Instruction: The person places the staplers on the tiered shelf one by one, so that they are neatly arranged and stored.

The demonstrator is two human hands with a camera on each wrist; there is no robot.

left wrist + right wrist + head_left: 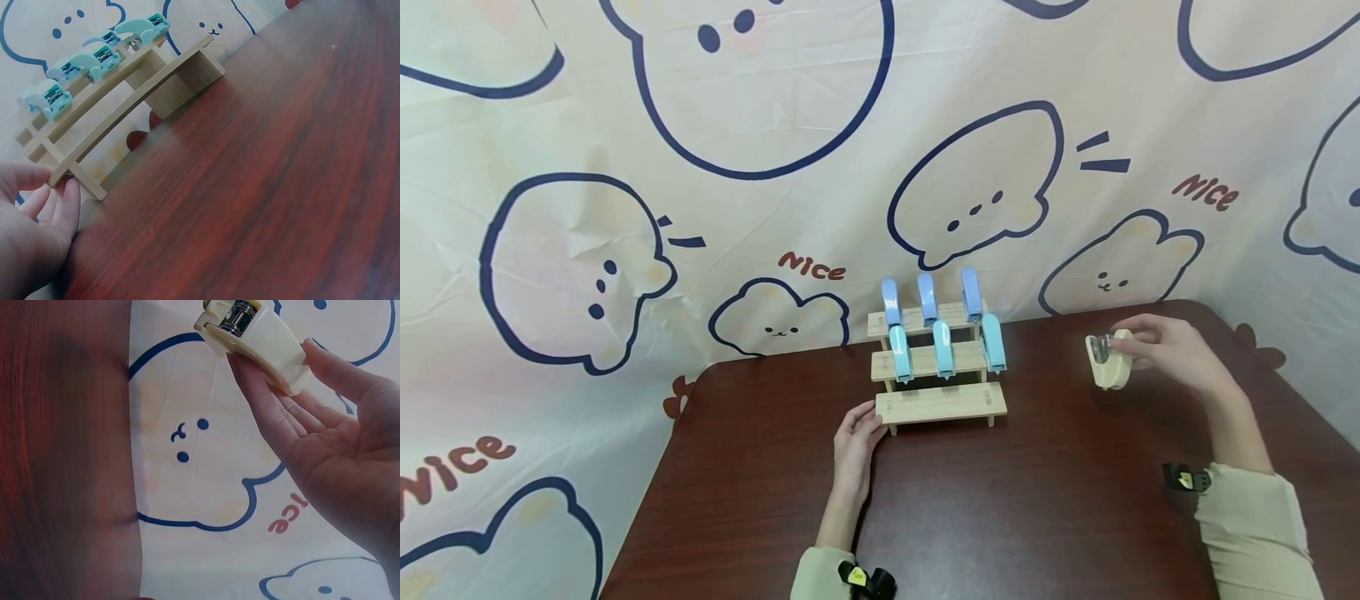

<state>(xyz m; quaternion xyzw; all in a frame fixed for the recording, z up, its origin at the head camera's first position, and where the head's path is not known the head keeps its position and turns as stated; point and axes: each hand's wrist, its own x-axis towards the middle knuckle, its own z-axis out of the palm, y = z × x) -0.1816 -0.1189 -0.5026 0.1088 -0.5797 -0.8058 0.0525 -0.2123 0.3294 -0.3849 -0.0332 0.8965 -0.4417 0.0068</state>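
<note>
My right hand (1180, 354) holds a cream stapler (1112, 360) above the right side of the table, thumb on one side and fingers on the other. In the right wrist view, the stapler (269, 347) shows a metal, spring-like part at its open end. On the left, my left hand (855, 446) pinches the near left end of the three-step wooden rack (940, 405), thumb on top and fingers beneath, as the left wrist view shows. Periwinkle staplers (927, 298) stand on the rack's top step, and light teal staplers (943, 348) on its middle step.
The dark brown wooden table (1000, 508) spreads around the rack and toward me. Behind it hangs a white cloth (790, 217) printed with blue-outlined cartoon figures, close behind the rack. Black wrist straps (1186, 478) sit at both cuffs.
</note>
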